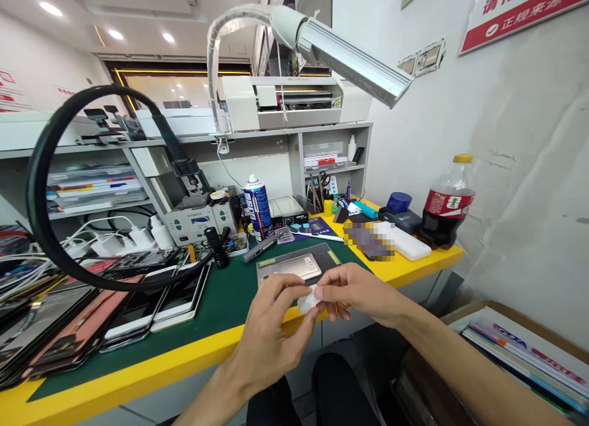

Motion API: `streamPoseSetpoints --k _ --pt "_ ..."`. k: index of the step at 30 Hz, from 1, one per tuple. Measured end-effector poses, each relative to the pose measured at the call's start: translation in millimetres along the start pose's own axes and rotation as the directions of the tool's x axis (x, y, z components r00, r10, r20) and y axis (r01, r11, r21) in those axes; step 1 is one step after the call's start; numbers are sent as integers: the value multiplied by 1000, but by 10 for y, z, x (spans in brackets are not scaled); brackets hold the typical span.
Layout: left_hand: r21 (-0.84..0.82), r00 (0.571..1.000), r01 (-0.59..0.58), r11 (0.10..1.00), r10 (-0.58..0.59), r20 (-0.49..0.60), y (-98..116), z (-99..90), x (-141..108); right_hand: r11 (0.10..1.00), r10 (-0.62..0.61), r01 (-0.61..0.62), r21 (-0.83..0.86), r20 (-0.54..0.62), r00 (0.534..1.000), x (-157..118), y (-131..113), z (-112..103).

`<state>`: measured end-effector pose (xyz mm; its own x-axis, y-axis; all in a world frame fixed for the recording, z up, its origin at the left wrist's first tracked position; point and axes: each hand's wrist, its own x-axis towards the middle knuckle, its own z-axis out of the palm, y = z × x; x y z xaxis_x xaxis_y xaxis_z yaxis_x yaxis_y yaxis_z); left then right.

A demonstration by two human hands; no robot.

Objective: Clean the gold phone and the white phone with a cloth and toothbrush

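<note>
Both my hands meet over the front edge of the bench, around a small white, semi-clear piece that could be a bag or a wipe. My left hand pinches its left side between thumb and fingers. From the right, my right hand grips the other side with fingers curled. Just behind them, a phone, gold or silver in colour, lies flat on a perforated metal plate. What sits under my right fingers is hidden.
Stacked phones and tablets fill the left, below a black hose loop. A spray can, a grey hot-air station and a black flashlight stand behind. A cola bottle and white box occupy the right.
</note>
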<state>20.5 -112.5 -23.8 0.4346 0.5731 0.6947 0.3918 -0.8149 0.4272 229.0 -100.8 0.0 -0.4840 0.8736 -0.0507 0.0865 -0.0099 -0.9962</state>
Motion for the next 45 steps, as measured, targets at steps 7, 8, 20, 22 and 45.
streamPoseSetpoints --k 7,8,20,22,45 --pt "-107 988 84 991 -96 -117 80 34 -69 988 10 -23 154 84 996 -96 -2 117" --pt "-143 982 128 981 -145 -118 94 36 -85 989 8 -19 150 76 997 -106 -1 136" --pt "-415 848 455 788 -526 -69 185 72 -259 998 -33 29 -54 -71 997 -122 63 341" --pt "-427 848 450 784 -525 -70 187 81 -280 998 -43 40 -45 -64 997 -120 71 358" --pt "-560 717 642 523 -669 197 121 7 -195 984 74 -67 163 -39 996 -43 174 301"
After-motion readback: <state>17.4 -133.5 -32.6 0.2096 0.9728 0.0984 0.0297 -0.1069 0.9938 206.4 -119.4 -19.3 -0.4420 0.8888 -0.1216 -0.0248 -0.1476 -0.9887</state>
